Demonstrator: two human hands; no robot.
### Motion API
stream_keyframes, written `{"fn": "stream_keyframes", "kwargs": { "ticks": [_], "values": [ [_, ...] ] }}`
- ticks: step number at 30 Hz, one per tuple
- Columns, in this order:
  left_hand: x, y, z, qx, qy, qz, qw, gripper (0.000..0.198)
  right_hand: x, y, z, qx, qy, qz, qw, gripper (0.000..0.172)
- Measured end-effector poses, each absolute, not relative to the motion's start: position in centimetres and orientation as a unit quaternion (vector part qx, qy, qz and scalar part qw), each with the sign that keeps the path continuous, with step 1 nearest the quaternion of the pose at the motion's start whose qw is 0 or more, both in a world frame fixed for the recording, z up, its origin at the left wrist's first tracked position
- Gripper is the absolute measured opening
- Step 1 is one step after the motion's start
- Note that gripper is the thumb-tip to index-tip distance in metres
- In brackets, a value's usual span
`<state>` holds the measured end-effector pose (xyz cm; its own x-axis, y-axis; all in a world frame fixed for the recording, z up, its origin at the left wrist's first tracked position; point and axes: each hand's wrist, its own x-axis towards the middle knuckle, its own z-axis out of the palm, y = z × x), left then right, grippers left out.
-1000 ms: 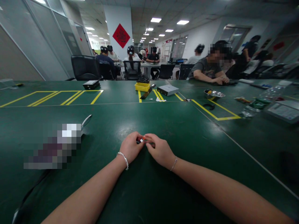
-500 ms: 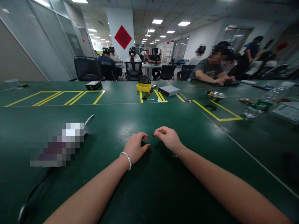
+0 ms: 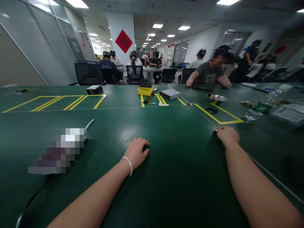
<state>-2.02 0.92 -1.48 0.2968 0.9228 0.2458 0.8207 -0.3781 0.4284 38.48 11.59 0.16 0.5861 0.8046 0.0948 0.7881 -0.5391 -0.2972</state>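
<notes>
My left hand (image 3: 137, 153) rests on the green tabletop (image 3: 171, 171), its thumb held apart from its curved fingers and nothing visible between them. Out to the right, my right hand (image 3: 228, 135) is low over the table by a seam line, fingers pinched together. A small dark object (image 3: 215, 130) shows at its fingertips, too small to name. Nearest to the left hand, on its left, lies a blurred-out badge or pouch (image 3: 57, 152) with a dark strap (image 3: 39, 190).
Ahead stand a yellow tray (image 3: 144, 91) of black cables, a grey box (image 3: 170, 93) and a black device (image 3: 94, 89). To the right are a metal bowl (image 3: 216, 98), a black curved piece (image 3: 212, 110) and a plastic bottle (image 3: 257, 110). A person (image 3: 209, 76) sits across the table.
My right hand has moved from beside the left hand far to the right, its fingers still pinched. The left hand has barely moved. The person opposite has spread their arms apart.
</notes>
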Motion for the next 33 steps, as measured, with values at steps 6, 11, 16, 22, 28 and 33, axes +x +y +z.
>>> {"fn": "stream_keyframes", "kwargs": {
  "ticks": [6,11,16,22,28,33],
  "values": [
    [-2.2,0.9,-1.2,0.808,0.536,0.219,0.111,0.015,38.9,11.1,0.3,-0.905,-0.406,0.031,0.126,0.036],
    [-2.2,0.8,-1.2,0.809,0.537,0.213,0.107,0.018,36.7,10.6,1.1,-0.859,-0.478,-0.042,0.179,0.043],
    [-2.2,1.0,-2.0,0.797,0.554,0.222,0.093,0.05,28.2,10.5,1.5,-0.675,-0.706,-0.052,0.209,0.035],
    [-2.3,1.2,-2.7,0.804,0.559,0.188,0.078,0.055,16.1,5.0,-0.9,-0.393,-0.893,0.089,0.202,0.041],
    [-2.2,1.1,-2.5,0.803,0.562,0.166,0.106,0.056,14.5,3.2,-1.0,-0.337,-0.924,0.098,0.15,0.047],
    [-2.2,1.0,-1.9,0.799,0.557,0.176,0.139,0.06,21.8,7.7,1.9,-0.547,-0.817,-0.029,0.178,0.037]
  ]
}}
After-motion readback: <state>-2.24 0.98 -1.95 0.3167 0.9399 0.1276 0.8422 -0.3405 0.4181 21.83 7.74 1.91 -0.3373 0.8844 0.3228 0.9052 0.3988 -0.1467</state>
